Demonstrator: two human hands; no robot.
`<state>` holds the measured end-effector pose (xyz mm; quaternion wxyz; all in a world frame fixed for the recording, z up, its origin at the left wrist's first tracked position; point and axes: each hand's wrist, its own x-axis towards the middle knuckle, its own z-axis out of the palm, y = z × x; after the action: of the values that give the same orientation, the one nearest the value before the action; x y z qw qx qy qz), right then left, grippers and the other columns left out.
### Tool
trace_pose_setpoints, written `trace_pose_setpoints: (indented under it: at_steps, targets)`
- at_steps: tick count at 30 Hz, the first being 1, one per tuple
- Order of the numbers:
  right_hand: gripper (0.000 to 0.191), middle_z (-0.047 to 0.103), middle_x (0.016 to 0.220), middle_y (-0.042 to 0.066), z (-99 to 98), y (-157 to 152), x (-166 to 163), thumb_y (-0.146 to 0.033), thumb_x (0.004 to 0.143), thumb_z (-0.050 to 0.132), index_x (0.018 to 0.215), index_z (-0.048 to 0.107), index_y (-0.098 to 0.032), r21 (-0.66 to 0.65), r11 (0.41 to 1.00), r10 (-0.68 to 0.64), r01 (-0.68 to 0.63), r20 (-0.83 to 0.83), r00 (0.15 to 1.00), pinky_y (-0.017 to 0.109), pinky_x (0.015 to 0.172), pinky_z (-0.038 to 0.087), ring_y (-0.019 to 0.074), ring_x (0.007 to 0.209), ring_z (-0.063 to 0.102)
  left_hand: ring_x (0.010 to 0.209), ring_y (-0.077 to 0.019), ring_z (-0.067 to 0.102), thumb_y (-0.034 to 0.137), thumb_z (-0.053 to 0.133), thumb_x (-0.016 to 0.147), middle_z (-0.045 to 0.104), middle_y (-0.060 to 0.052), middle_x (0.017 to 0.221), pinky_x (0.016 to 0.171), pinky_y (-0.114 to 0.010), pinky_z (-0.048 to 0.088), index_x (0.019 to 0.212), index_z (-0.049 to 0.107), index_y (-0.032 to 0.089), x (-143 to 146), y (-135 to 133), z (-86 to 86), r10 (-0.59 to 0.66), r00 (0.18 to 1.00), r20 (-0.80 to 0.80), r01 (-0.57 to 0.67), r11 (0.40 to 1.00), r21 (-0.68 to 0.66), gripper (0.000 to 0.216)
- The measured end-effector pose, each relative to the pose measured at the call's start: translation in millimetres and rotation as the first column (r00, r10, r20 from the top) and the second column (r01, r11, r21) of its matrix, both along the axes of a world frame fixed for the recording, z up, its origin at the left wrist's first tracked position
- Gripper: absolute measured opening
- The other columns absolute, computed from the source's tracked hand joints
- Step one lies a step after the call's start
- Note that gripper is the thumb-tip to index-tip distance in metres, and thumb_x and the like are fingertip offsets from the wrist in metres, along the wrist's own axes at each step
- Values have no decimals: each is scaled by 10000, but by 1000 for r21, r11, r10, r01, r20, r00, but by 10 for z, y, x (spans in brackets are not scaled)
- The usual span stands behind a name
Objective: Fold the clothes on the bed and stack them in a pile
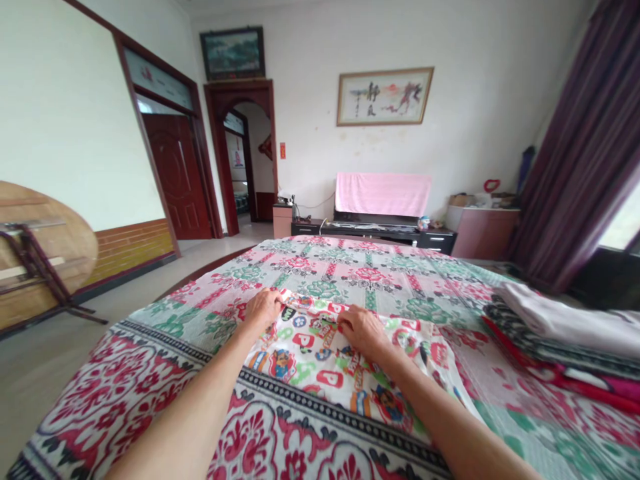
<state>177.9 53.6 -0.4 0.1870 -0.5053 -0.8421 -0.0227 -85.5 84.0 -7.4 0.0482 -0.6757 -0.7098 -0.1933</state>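
Observation:
A white cloth [320, 360] with a bright cartoon print lies spread on the patterned bedspread [310, 433]. Whether it is a garment or a plain piece of fabric, I cannot tell. My left hand [264, 308] pinches its far left corner between thumb and fingers. On the far edge, further right, my right hand [364, 328] has its fingers curled down onto the fabric and gathers a bit of it. Both forearms reach forward, the right one covering part of the cloth. Toward the right, the cloth's side looks slightly wrinkled.
A stack of folded cloths [565, 340] sits on the bed to the right. Beyond the bed stands a low black cabinet [370, 233] with a pink towel [383, 193] draped above it. A folded round table [45, 247] leans at the left wall. Purple curtains [575, 147] hang at right.

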Motion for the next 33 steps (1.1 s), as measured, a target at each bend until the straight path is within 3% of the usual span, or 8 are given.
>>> trace_pose_setpoints:
  at_steps: [9,14,18,22,28,33]
  targets:
    - [230,607,801,44,-46,-49,76,-162,787,457,777,684,-200,57,993,102,-99,-43,994,234,675,363,144,760,545,887,-178,597,180,441,805,660,-51,947,783,-250,430,882,729,263,19,15,67,2,1000,-16,-2,1000,-31,309]
    - [227,599,796,43,-102,-52,74,-165,785,463,825,685,-188,79,992,112,-102,-141,984,227,710,377,142,788,546,957,-189,587,240,379,850,638,-70,1053,810,-258,434,1028,678,243,116,174,180,-45,995,-84,49,998,50,348]
    - [234,597,803,42,-149,-43,80,-152,783,468,841,691,-193,80,993,100,-87,-187,977,222,698,386,136,772,550,994,-194,578,230,433,806,629,-73,1101,829,-259,425,1034,663,236,188,372,187,-84,993,-80,78,994,-78,324]
    - [227,604,812,39,-160,-42,86,-143,783,468,829,682,-201,111,989,117,-96,-203,972,226,702,401,138,773,558,912,-197,603,221,475,763,670,-73,977,757,-256,433,886,697,220,220,456,121,-53,997,-57,45,991,-127,253]
    - [267,657,962,51,-138,-28,71,-93,753,467,896,672,-189,150,942,329,-301,-224,917,281,872,409,166,902,576,890,-206,603,226,414,807,674,-82,970,713,-273,420,901,685,217,235,425,76,34,999,-21,-36,995,-89,287]
    - [259,684,951,43,-134,-39,66,-83,752,460,853,674,-188,135,901,434,-413,-232,871,285,898,411,163,902,595,888,-218,608,259,391,832,673,-89,962,701,-277,417,913,676,224,234,450,27,68,997,-21,-69,997,-36,299]
